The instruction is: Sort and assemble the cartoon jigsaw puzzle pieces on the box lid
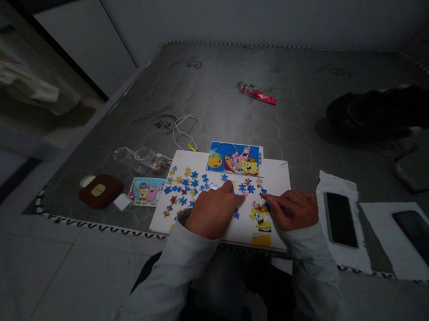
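Note:
A white board (276, 176) lies on a grey mattress (221, 103) with several loose blue and yellow puzzle pieces (184, 185) scattered over its left half. My left hand (213, 211) rests on the board's middle, fingers curled down onto the pieces; what it holds, if anything, is hidden. My right hand (293, 209) sits just to the right, fingers pressed together and pointing left at a small piece beside an assembled yellow cartoon patch (262, 219). A colourful reference picture (235, 158) lies at the board's far edge.
A second small cartoon card (146, 191), a dark red case (100, 190) and a clear plastic bag (142, 160) lie left of the board. A white cable (182, 129) and a red tube (257, 93) lie farther back. Two phones (340, 219) (418, 238) rest on white cloths at right, dark clothing (384, 113) beyond.

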